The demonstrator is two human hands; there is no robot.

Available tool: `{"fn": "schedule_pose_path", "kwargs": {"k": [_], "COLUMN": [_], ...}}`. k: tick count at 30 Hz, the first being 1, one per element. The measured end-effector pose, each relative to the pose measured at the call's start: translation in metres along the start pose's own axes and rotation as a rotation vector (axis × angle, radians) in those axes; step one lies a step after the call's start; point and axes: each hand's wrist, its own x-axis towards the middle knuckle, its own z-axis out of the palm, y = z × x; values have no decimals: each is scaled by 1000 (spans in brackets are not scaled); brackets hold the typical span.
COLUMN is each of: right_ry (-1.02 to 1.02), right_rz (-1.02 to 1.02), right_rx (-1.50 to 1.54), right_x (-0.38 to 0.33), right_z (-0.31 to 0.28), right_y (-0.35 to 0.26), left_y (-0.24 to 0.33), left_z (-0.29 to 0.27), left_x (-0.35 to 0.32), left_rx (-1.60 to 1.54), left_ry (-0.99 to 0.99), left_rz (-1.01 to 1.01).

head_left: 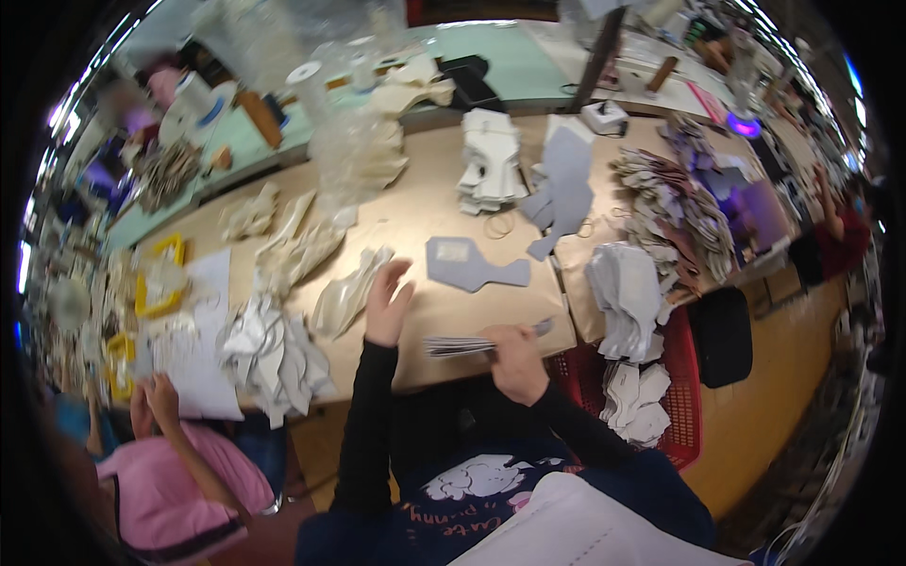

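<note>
My right hand point(518, 364) grips a thin stack of grey and white cut pieces point(455, 346) above the table's front edge, their layered ends sticking out to its left. My left hand point(385, 304) is raised with fingers apart and nothing visible in it. Just left of that hand lies a cream-coloured piece point(345, 300); I cannot tell whether they touch. Beyond both hands, a single grey curved piece point(467, 267) with a pale label-like patch lies flat on the table point(505, 307).
White pieces point(274, 354) are heaped at left. White stacks point(489, 162) and grey pieces point(567, 174) lie farther back. At right are more piles point(623, 288) and a red basket point(681, 396) below the table edge. A co-worker in pink point(189, 472) sits at lower left.
</note>
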Motion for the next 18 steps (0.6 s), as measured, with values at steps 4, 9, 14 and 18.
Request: {"fn": "schedule_pose_path", "kwargs": {"k": [4,9,14,18], "right_ry": [234,137,505,695], "right_rz": [10,175,431,253], "right_rx": [13,-156,427,595], "right_x": [-17,-26,-13,50], "right_z": [-17,-22,-62,-90], "right_y": [10,30,12,-8], "left_y": [-6,-19,-8,9], "left_z": [38,74,64,47], "left_x": [46,66,47,12], "left_rx": [376,987,880,520], "left_ry": [39,-16,-196,-198], "left_rz": [45,62,-127,-203]}}
